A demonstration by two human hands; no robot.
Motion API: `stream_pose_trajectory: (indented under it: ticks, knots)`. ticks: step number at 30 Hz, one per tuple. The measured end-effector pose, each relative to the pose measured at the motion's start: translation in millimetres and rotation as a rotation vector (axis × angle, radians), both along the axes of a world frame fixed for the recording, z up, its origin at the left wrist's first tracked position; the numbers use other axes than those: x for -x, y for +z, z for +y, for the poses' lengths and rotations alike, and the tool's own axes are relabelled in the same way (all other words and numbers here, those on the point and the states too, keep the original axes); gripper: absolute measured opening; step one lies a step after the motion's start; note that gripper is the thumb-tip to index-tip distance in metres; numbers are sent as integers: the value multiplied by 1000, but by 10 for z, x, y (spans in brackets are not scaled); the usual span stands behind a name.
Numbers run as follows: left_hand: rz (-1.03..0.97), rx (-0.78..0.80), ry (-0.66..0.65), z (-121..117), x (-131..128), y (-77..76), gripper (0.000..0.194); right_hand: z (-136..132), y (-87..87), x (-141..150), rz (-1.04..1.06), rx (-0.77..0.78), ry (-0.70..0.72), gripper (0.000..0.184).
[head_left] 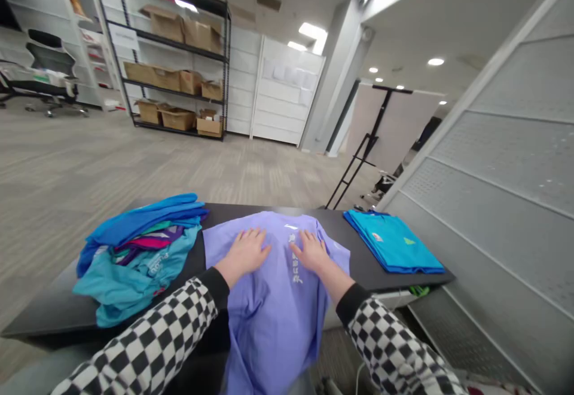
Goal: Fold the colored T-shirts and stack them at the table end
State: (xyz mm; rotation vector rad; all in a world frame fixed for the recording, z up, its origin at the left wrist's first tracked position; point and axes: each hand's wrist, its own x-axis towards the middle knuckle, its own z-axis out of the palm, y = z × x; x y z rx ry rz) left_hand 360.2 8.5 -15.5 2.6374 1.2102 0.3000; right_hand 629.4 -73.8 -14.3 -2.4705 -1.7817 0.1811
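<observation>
A lavender T-shirt (273, 299) with white print lies spread across the middle of a black table (58, 305), its lower part hanging over the near edge. My left hand (246, 251) rests flat on the shirt with fingers stretched out. Just to its right, my right hand (311, 250) also lies flat and open on the fabric, beside the white print. Both sleeves are black-and-white checkered. Neither hand holds anything.
A loose heap of blue, teal and purple garments (134, 251) sits on the table's left. A neatly folded blue shirt stack (393, 241) lies at the right. A grey partition wall (502, 192) runs along the right. Shelving with cardboard boxes (179, 72) stands across the floor.
</observation>
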Motion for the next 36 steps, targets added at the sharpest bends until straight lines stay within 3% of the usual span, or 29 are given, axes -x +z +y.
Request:
stream_pose_trajectory:
  ticks: [3, 8, 10, 13, 19, 22, 25, 30, 34, 36]
  knots:
    - [75, 91, 56, 51, 55, -277, 89, -163, -367, -62, 25, 45, -6, 90]
    - [66, 35, 103, 167, 408, -499, 97, -199, -438, -331, 84, -93, 98, 76]
    - [42, 0, 111, 172, 529, -515, 93, -179, -425, -525, 90, -144, 11, 67]
    - [-6, -32, 111, 149, 619, -518, 79, -211, -428, -899, 37, -58, -144, 67]
    - [-83, -100, 132, 92, 619, -494, 67, -368, -443, -1500, -52, 144, -143, 82]
    - [-217, -232, 122, 71, 672, -456, 44, -354, -452, -1623, -72, 191, -110, 84]
    - [-322, -330, 140, 69, 742, -438, 39, -314, -446, -1712, -91, 228, -91, 86]
    - [-238, -232, 287, 94, 771, -459, 41, -276, -371, -1917, -9, 282, -14, 92]
    - [-176, -170, 292, 90, 751, -445, 43, -229, -391, -2001, 32, 163, -126, 69]
    - [-161, -167, 306, 88, 749, -433, 44, -218, -444, -2001, 1, 89, -168, 69]
